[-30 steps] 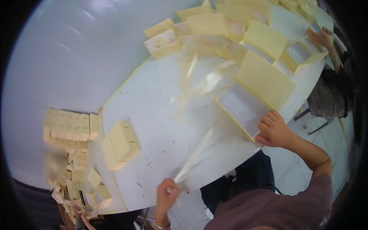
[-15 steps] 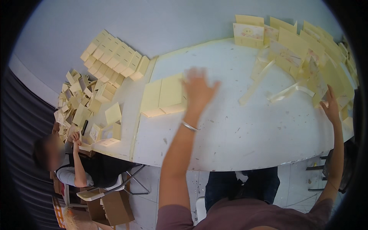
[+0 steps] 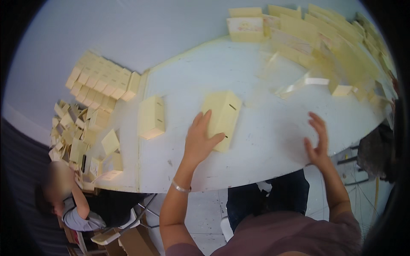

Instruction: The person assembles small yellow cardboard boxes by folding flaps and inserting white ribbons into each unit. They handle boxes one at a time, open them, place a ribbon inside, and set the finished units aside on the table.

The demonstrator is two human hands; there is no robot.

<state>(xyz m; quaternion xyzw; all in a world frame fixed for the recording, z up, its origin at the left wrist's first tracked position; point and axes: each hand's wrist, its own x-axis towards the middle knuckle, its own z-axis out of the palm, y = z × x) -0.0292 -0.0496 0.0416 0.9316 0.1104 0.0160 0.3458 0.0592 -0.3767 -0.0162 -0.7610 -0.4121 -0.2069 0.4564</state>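
Near the middle of the table, my left hand (image 3: 198,143) grips a cream-coloured closed box (image 3: 224,115). Its fingers lie along the box's left side and the thumb rests on the top, where two dark slots show toward the right edge. My right hand (image 3: 318,141) hovers over the table's right front, fingers spread and nothing in it, apart from the box. A second closed cream box (image 3: 150,117) with two slots stands on the table to the left of my left hand.
Stacked cream boxes (image 3: 100,77) stand at the back left, beside a heap of opened boxes (image 3: 70,128). A co-worker's arm (image 3: 80,197) is at the left. Upright open boxes with printed panels (image 3: 245,26) and a pale ribbon (image 3: 294,87) occupy the far right.
My left hand has brought one of the two adjoining boxes rightward and nearer. My right hand has left the open boxes at the right and come inward. The whole view has shifted.
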